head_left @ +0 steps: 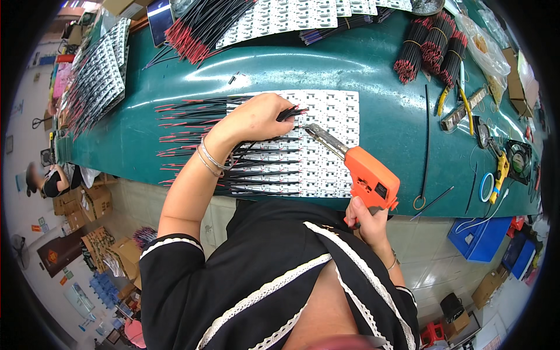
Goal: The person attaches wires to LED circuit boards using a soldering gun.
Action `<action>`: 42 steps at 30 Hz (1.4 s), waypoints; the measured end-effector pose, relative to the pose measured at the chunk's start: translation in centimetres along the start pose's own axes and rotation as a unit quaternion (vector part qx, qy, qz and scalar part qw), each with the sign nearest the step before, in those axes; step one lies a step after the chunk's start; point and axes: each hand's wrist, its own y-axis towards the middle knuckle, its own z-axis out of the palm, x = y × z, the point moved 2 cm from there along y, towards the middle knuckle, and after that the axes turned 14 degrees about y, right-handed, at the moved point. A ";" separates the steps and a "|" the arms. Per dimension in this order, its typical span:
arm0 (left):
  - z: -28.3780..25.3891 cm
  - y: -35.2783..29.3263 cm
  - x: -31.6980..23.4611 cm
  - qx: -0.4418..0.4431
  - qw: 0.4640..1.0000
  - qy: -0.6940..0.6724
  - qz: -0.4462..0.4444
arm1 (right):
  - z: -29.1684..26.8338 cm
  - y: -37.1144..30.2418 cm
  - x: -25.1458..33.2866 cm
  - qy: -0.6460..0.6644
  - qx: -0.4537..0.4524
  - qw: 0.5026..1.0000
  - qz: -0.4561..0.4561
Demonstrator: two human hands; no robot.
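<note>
Just inside the near edge of the glossy green table (391, 105) lies a white rectangular panel of small circuit boards (329, 116), roughly midway between the table's left and right edges. Thin black wires with red ends (265, 169) lie across its left part in rows, one set of ends reaching past the panel toward the table's left edge.

The left hand (263, 116) is above the panel's far half, its thumb and fingers closed on a few of the black wires, whose red tips poke out beyond the fingertips. The right hand (368, 220) grasps an orange plastic soldering gun (371, 175) by its handle, at the panel's near right corner. The gun's metal tip points at the left hand and sits just beside its fingers; whether it touches the panel cannot be told.

Along the table's far edge are more white board panels (286, 20) and a thick heap of red-tipped black wires (204, 29). Another wired white panel (105, 73) rests by the far left corner. Toward the far right corner lie tied bundles of black wire (434, 44), with yellow-handled pliers (465, 108) near them. A square black fan (518, 161) sits by the right edge.
</note>
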 end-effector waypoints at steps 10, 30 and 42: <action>0.2 0.1 0.0 -0.013 0.999 0.033 0.017 | -0.2 -0.1 0.2 0.002 0.003 1.000 0.001; 0.5 -2.0 -0.1 -0.204 0.978 -0.032 -0.040 | 0.5 1.2 2.0 0.070 0.038 0.996 -0.043; 0.4 -0.8 -0.2 -0.131 0.983 -0.049 -0.116 | 0.8 1.6 1.5 0.021 0.030 0.998 -0.049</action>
